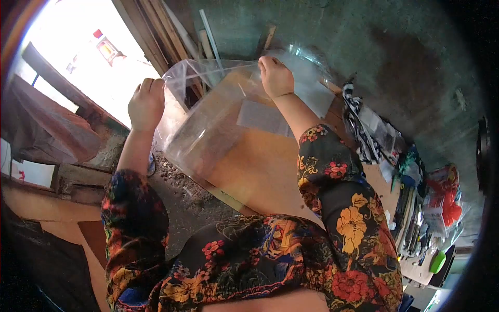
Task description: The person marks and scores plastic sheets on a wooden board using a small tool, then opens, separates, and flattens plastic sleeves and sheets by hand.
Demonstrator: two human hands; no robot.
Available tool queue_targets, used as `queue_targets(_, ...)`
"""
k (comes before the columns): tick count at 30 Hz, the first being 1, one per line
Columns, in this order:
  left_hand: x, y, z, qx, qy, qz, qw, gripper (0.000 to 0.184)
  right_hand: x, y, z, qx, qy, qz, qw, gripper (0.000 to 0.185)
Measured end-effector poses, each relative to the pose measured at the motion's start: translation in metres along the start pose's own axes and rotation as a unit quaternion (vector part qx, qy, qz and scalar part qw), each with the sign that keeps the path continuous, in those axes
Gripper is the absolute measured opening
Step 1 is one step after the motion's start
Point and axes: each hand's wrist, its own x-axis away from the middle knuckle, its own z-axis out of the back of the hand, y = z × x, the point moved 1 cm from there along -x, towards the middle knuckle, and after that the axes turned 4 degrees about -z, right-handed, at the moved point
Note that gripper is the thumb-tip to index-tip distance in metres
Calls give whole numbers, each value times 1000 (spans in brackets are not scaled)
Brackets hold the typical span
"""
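A large clear plastic bag (205,122) hangs spread between my two raised hands, its upper edge stretched from one to the other. My left hand (146,103) is closed on its left corner, in front of the bright doorway. Higher up, my right hand (276,76) pinches the edge on the other side. Through the film I see the brown tabletop (270,171) and a whitish translucent sheet (264,118) lying on it. More clear plastic (312,78) is bunched behind my right hand, against the wall.
Wooden boards (161,31) lean beside the doorway. Black-and-white patterned cloth (366,140) lies at the table's far right. Several bundled items and a red thing in plastic (451,210) stand at the right, near a green object (438,262). A dark cloth (52,265) covers a surface at lower left.
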Motion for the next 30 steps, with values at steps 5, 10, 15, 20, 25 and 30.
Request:
queue_targets(5,59,19,-23,-38,-62,-8,997,19,21,23,-50,-59,-34,-21,997,3)
queue_targets(10,128,66,-84,86,-251,4,964,32,77,76,-92,-33,-210,-80,974,27)
queue_targets(15,164,98,-111,155,-352,26,923,37,147,76,-70,71,-245,-137,957,48)
queue_targets(20,156,115,-91,174,-386,51,905,42,168,72,-40,102,-385,-1,917,46)
queue_targets(25,157,124,-89,180,-408,55,894,45,176,79,-46,265,-393,119,873,25)
queue_targets(30,142,127,-69,165,-419,55,891,47,162,75,11,98,-355,-57,928,21)
